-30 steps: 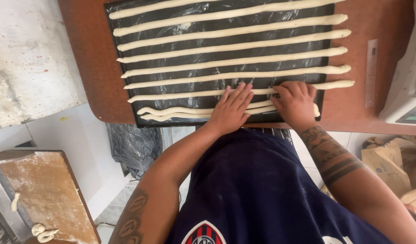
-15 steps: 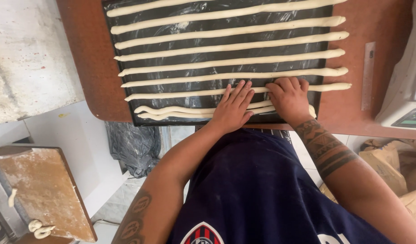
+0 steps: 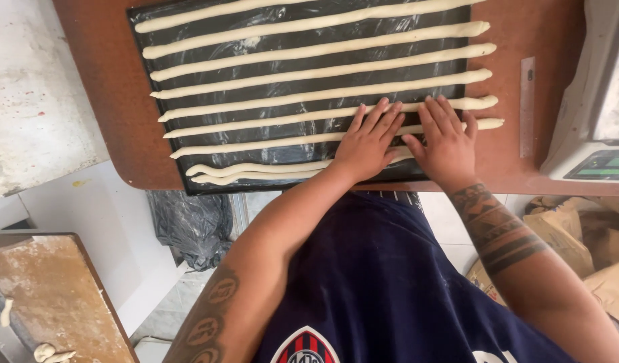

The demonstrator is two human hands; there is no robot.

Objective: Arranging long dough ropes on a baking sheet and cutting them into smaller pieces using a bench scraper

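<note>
Several long thin dough ropes [image 3: 323,74] lie side by side on a black tray [image 3: 141,134] lined with plastic, set on a brown table [image 3: 101,87]. My left hand [image 3: 366,144] lies flat, fingers spread, pressing on the dough ropes nearest me at the tray's front edge. My right hand [image 3: 447,141] rests flat beside it on the same ropes, almost touching it. A doubled, wavy dough rope [image 3: 255,173] runs along the front edge to the left of my hands. Neither hand grips anything.
A digital scale [image 3: 595,121] stands at the table's right end, with a ruler [image 3: 527,107] lying beside it. A black bag [image 3: 188,225] and brown paper sacks [image 3: 591,242] lie on the floor. A floured wooden board [image 3: 54,302] with dough scraps sits at lower left.
Both hands have slid slightly away from me over the dough ropes, fingers stretching flatter; the nearest ropes have shifted a little under them.
</note>
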